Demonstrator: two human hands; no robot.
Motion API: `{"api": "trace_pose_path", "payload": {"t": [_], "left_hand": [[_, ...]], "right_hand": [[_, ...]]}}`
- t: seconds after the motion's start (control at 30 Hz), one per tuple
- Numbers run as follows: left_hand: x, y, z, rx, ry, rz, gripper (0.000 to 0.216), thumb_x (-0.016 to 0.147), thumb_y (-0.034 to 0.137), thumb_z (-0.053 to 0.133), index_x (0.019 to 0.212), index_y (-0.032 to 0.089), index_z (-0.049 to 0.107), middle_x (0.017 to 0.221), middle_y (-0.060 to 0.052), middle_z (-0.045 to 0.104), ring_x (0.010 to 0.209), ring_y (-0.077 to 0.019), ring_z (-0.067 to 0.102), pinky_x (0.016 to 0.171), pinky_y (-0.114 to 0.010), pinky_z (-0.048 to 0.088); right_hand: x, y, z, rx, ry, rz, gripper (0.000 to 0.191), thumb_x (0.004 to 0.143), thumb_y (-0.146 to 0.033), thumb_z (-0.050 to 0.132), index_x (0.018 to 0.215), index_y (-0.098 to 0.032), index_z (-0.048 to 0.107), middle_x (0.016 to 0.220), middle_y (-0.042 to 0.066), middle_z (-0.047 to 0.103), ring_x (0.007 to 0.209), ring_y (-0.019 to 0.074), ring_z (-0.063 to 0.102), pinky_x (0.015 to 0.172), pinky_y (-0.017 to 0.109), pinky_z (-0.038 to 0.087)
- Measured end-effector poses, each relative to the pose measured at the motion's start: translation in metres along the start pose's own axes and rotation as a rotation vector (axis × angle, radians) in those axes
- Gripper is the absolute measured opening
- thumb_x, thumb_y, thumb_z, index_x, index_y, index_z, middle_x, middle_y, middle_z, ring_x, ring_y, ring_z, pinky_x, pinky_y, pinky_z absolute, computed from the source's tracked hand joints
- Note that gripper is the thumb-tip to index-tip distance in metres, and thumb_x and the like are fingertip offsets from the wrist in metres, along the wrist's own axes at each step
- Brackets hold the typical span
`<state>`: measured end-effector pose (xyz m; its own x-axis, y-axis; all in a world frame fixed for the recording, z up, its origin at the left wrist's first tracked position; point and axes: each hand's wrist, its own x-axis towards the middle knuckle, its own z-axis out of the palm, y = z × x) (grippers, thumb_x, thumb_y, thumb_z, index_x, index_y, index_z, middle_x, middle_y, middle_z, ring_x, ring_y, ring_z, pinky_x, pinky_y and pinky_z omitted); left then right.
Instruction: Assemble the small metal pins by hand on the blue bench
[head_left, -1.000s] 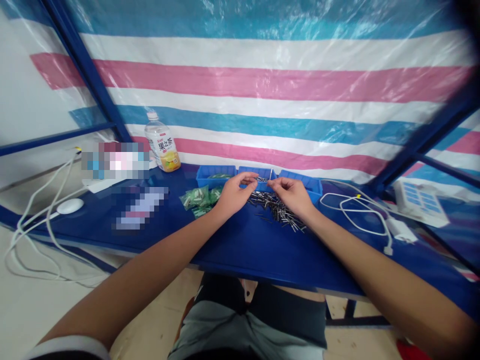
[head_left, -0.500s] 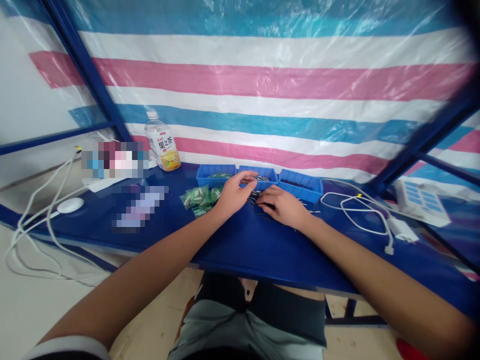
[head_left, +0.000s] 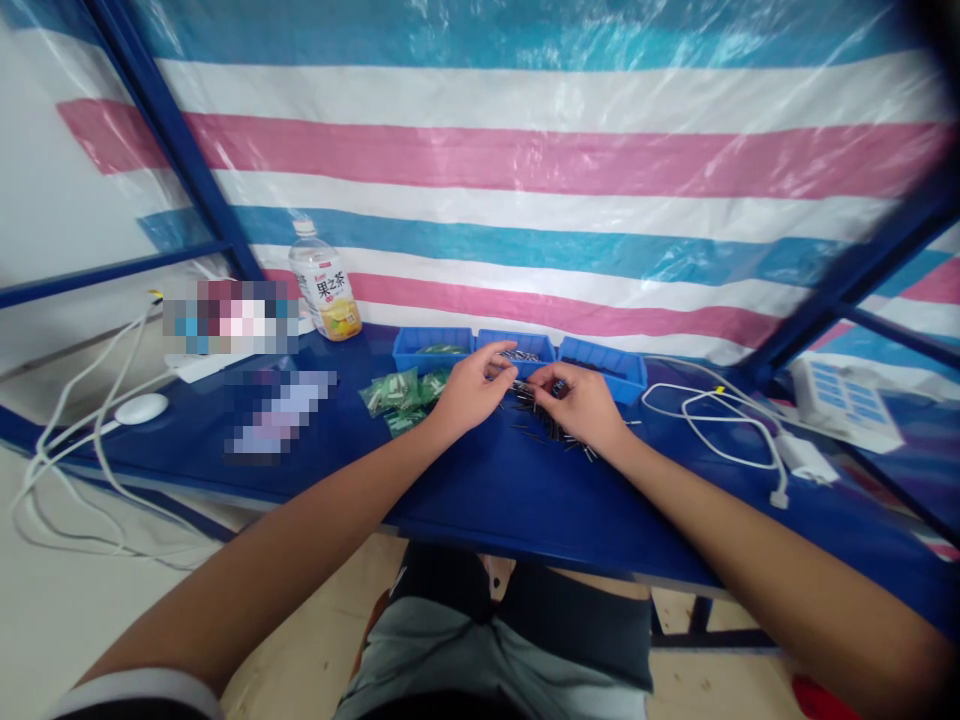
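Note:
My left hand (head_left: 474,388) is in front of the blue bins, its thumb and fingers curled together. What they hold, if anything, is too small to make out. Close by on its right, my right hand (head_left: 581,402) has thumb and forefinger pinched at a thin dark rod, and the two sets of fingertips nearly meet. Under and beside my right hand lies a loose pile of thin dark rods (head_left: 553,428), partly covered by it. Behind my hands, the middle blue bin (head_left: 487,343) contains small silvery pieces. Small clear packets with green contents (head_left: 394,392) lie left of my left hand.
A left blue bin (head_left: 405,343) and a right blue bin (head_left: 630,385) flank the middle one. A drink bottle (head_left: 328,290) stands at back left. White cables with an adapter (head_left: 804,458) and a power strip (head_left: 844,405) lie right; a white round charger (head_left: 141,410) lies left.
My right hand has lifted slightly and shifted right, from lying over the rods to a pinch by my left fingertips. More of the rod pile shows. My left hand has barely moved.

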<state>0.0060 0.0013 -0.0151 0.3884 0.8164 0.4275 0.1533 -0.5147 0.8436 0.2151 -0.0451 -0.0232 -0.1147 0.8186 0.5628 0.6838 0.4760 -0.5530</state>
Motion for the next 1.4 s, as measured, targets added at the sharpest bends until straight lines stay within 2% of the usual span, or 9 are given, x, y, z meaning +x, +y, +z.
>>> {"api": "trace_pose_path", "payload": {"t": [0.1,0.2,0.33,0.53,0.77,0.87,1.1,1.23,1.4], "left_hand": [[-0.003,-0.001,0.002,-0.042,-0.061,-0.072,0.046,0.098,0.032,0.063,0.143,0.019,0.059,0.102,-0.010,0.079,0.076,-0.0179,0.075,0.064,-0.028,0.058],[-0.003,-0.002,0.005,-0.077,-0.114,-0.140,0.034,0.100,0.037,0.062,0.125,0.014,0.069,0.104,-0.013,0.079,0.076,-0.0189,0.077,0.061,-0.027,0.060],[-0.002,-0.002,0.007,-0.128,-0.198,-0.105,0.033,0.099,0.042,0.062,0.111,0.015,0.075,0.100,-0.012,0.079,0.082,-0.0205,0.077,0.060,-0.026,0.061],[-0.001,0.004,0.005,-0.176,-0.165,-0.068,0.032,0.096,0.041,0.065,0.111,0.016,0.079,0.118,-0.011,0.076,0.088,-0.0191,0.073,0.066,-0.027,0.060],[0.000,0.004,0.002,-0.086,-0.175,-0.056,0.044,0.097,0.056,0.062,0.111,0.019,0.081,0.103,-0.007,0.080,0.076,-0.0168,0.069,0.069,-0.028,0.055],[0.000,0.004,0.000,-0.063,-0.146,-0.061,0.043,0.096,0.057,0.064,0.110,0.020,0.082,0.099,-0.006,0.081,0.081,-0.0192,0.071,0.075,-0.030,0.057],[0.002,0.006,-0.001,-0.166,-0.057,0.045,0.032,0.091,0.047,0.075,0.109,0.022,0.083,0.119,-0.009,0.078,0.116,-0.0254,0.070,0.109,-0.041,0.051],[0.002,0.006,0.001,-0.180,-0.093,0.065,0.028,0.090,0.044,0.077,0.108,0.023,0.084,0.123,-0.010,0.075,0.124,-0.0260,0.067,0.115,-0.043,0.047],[0.003,0.005,0.003,-0.195,-0.129,0.071,0.027,0.091,0.042,0.077,0.109,0.023,0.084,0.123,-0.010,0.075,0.125,-0.0266,0.066,0.115,-0.043,0.047]], "right_hand": [[0.000,-0.007,0.000,0.107,0.128,0.147,0.015,0.089,-0.031,0.069,0.097,-0.020,0.075,0.087,0.005,0.077,0.072,0.0191,0.067,0.065,0.032,0.052],[0.000,-0.014,0.001,0.209,0.188,0.197,0.022,0.089,-0.039,0.071,0.099,-0.019,0.074,0.089,0.006,0.076,0.074,0.0194,0.068,0.064,0.031,0.051],[-0.003,-0.021,0.002,0.329,0.115,0.175,0.027,0.090,-0.045,0.073,0.100,-0.021,0.071,0.088,0.006,0.074,0.075,0.0193,0.068,0.066,0.032,0.053],[-0.003,-0.016,0.004,0.504,0.065,0.170,0.032,0.090,-0.049,0.075,0.103,-0.024,0.060,0.085,0.003,0.074,0.071,0.0180,0.067,0.061,0.031,0.052],[-0.005,-0.016,0.008,0.592,-0.007,0.229,0.039,0.087,-0.049,0.079,0.105,-0.025,0.054,0.085,0.001,0.075,0.062,0.0154,0.064,0.056,0.030,0.055],[-0.006,-0.021,0.008,0.607,-0.048,0.242,0.040,0.087,-0.048,0.079,0.106,-0.025,0.053,0.090,0.001,0.076,0.061,0.0147,0.065,0.058,0.031,0.058],[-0.006,-0.017,0.007,0.500,-0.026,0.207,0.042,0.090,-0.051,0.075,0.117,-0.024,0.057,0.094,0.004,0.076,0.071,0.0165,0.066,0.060,0.029,0.055],[-0.006,-0.012,0.004,0.353,-0.035,0.117,0.029,0.095,-0.049,0.068,0.101,-0.020,0.069,0.088,0.003,0.074,0.078,0.0181,0.066,0.069,0.030,0.053],[-0.007,-0.013,0.001,0.347,-0.079,0.121,0.030,0.099,-0.048,0.063,0.090,-0.020,0.072,0.087,0.004,0.075,0.072,0.0179,0.065,0.062,0.029,0.050]]}}
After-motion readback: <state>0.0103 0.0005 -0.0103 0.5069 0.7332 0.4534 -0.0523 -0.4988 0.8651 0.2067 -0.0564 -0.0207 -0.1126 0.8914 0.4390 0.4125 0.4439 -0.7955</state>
